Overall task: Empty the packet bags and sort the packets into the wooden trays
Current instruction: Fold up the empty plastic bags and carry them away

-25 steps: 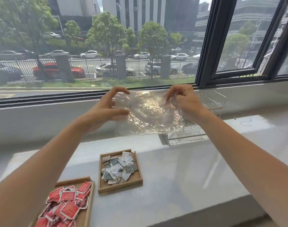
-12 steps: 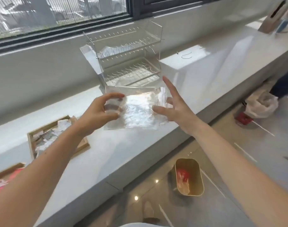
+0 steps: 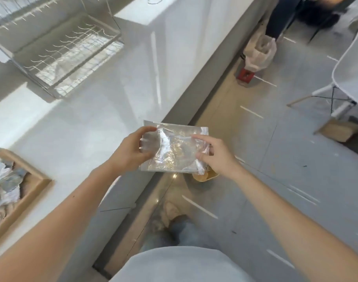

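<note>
Both hands' fingers pinch the empty clear bag [image 3: 174, 149], left hand [image 3: 131, 151], right hand [image 3: 212, 155]. Centre over floor bin [image 3: 204, 176] before letting go.

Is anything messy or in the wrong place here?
Nothing looks spilled or broken. The clear plastic bag looks empty and crinkled, held by the left hand and right hand past the counter edge, over the floor. Packets sit heaped in the wooden tray.
</note>
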Motion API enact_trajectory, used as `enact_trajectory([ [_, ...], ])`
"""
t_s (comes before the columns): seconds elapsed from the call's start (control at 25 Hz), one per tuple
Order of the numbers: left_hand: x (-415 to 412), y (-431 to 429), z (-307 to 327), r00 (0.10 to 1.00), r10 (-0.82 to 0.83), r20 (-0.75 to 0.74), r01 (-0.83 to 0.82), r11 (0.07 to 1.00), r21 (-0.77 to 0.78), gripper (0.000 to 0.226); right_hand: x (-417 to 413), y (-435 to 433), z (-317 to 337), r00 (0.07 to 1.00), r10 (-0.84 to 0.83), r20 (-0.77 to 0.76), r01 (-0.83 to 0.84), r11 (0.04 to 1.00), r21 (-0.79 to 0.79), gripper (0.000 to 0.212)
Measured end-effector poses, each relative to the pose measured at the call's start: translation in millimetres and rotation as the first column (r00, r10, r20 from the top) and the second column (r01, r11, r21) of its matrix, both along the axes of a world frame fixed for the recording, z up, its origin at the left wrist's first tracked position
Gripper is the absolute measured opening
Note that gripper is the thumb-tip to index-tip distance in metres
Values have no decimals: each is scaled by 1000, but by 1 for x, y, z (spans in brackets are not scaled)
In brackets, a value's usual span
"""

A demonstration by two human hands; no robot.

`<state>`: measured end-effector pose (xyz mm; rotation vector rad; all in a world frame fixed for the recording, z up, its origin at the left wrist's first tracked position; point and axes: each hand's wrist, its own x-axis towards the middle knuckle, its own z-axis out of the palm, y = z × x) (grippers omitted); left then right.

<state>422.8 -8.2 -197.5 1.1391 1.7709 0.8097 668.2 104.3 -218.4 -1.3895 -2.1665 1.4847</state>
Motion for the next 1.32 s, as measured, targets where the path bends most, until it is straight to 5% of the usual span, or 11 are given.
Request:
enact_trajectory([
  [0.2,46,18,-69,956,-212,-205,207,977,-43,65,48,-49,-52,969,-181,170,172,983,64,50],
  [0.44,92,56,-127,929,-253,-270,211,961,-177,51,81,-54,-108,926,-257,275,271,963,-12,67],
  [1.04,170,226,-371,793,-411,-450,214,879,-426,64,122,90,-369,896,-271,353,364,903,-231,68],
  [1.32,154,255,-503,732,-516,-444,264,816,-514,67,94,106,-467,839,-261,477,396,895,-206,30],
])
